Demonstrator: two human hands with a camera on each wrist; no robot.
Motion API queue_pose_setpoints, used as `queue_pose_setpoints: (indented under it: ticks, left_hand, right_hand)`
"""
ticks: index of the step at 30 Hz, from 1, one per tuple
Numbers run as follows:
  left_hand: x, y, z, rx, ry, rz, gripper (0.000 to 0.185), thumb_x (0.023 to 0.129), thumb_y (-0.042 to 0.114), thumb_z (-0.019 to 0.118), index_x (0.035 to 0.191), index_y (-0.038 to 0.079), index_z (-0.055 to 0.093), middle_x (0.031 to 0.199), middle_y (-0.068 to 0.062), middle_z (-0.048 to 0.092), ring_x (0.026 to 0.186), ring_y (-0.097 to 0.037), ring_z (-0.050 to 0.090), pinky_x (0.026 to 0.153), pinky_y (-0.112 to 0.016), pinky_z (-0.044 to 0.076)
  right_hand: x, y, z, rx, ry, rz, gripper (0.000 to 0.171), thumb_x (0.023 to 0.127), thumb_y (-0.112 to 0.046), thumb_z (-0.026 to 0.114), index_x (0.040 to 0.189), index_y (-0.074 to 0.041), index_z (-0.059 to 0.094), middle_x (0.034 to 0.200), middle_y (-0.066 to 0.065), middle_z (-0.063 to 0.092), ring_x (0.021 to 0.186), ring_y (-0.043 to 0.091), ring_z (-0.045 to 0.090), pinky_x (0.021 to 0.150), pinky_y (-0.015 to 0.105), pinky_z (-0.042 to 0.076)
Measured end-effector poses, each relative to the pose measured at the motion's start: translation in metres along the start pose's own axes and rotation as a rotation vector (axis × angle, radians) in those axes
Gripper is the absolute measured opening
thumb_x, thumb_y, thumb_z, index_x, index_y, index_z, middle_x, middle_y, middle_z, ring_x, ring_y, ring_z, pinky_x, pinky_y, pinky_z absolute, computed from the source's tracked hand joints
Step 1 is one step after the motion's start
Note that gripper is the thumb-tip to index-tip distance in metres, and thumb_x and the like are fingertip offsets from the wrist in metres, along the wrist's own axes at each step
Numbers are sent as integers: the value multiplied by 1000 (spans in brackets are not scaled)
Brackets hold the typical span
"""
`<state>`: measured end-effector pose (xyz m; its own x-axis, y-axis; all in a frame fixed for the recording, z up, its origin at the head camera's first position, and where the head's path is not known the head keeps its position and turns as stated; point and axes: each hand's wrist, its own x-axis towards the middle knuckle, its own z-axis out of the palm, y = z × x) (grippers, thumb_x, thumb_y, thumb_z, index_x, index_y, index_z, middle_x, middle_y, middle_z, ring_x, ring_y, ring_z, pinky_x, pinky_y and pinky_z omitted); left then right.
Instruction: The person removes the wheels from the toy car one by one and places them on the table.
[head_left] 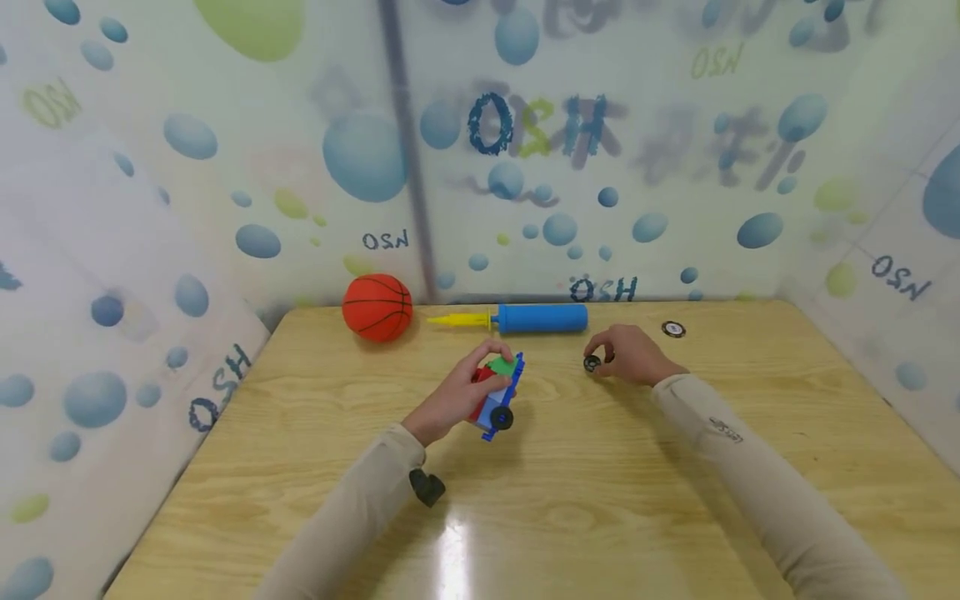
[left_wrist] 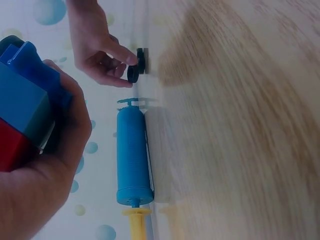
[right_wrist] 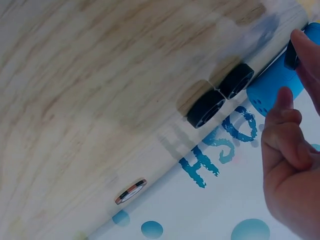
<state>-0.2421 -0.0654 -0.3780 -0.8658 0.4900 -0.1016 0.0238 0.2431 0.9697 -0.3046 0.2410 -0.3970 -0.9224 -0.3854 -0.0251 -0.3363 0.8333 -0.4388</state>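
Observation:
My left hand grips a toy car built of red, green and blue blocks, tilted just above the wooden table; one black wheel shows on its near side. In the left wrist view my left hand wraps round the blue and red blocks. My right hand pinches a small black wheel low over the table. In the left wrist view its fingertips meet on black wheels. Two black wheels sit side by side in the right wrist view.
An orange basketball and a blue hand pump with a yellow nozzle lie along the table's far edge. A small striped disc lies at the back right. Bubble-patterned walls close in three sides.

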Motion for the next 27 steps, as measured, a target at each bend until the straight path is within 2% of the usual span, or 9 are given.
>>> queue_pose_setpoints:
  ticks: [8, 11, 14, 18, 23, 27]
  left_hand:
    - [0, -4, 0, -14, -34, 14, 22, 104, 21, 53, 124, 22, 47, 121, -25, 62, 83, -19, 63, 68, -27, 54]
    - [0, -5, 1, -9, -35, 9, 22, 104, 21, 53, 125, 23, 47, 122, -25, 62, 83, -19, 62, 69, -27, 54]
    - [0, -6, 1, -6, -31, 4, 22, 103, 20, 54, 124, 25, 48, 115, -21, 65, 80, -19, 61, 68, -28, 53]
    - [-1, -7, 0, 12, -26, -1, 23, 103, 20, 55, 124, 27, 49, 103, -9, 63, 77, -19, 58, 67, -28, 52]
    - [-2, -5, 1, 36, -23, 3, 23, 103, 20, 55, 124, 28, 49, 95, -6, 59, 75, -18, 55, 66, -28, 50]
    - [-2, -2, 1, 52, -27, 17, 23, 102, 21, 55, 124, 27, 49, 92, -5, 55, 76, -18, 54, 68, -29, 48]
  right_hand:
    - [4, 3, 0, -20, 7, 5, 28, 85, -9, 78, 112, -10, 77, 62, 6, 56, 61, 15, 46, 61, 28, 37]
    - [5, 4, 2, -16, 8, 8, 29, 85, -9, 78, 113, -10, 76, 62, 6, 56, 61, 15, 45, 60, 28, 36]
    - [6, 6, 4, -19, 13, 11, 29, 85, -9, 77, 114, -10, 76, 66, 7, 58, 62, 16, 46, 59, 29, 36]
    - [8, 8, 5, -31, 0, 32, 30, 85, -9, 78, 115, -12, 76, 77, 8, 64, 69, 17, 54, 63, 30, 40]
    - [9, 12, 8, -48, -20, 54, 31, 85, -11, 79, 115, -13, 76, 94, 10, 70, 80, 20, 59, 70, 35, 48]
    - [10, 14, 8, -59, -22, 55, 30, 85, -12, 79, 115, -14, 76, 97, 11, 70, 81, 21, 60, 73, 38, 50]
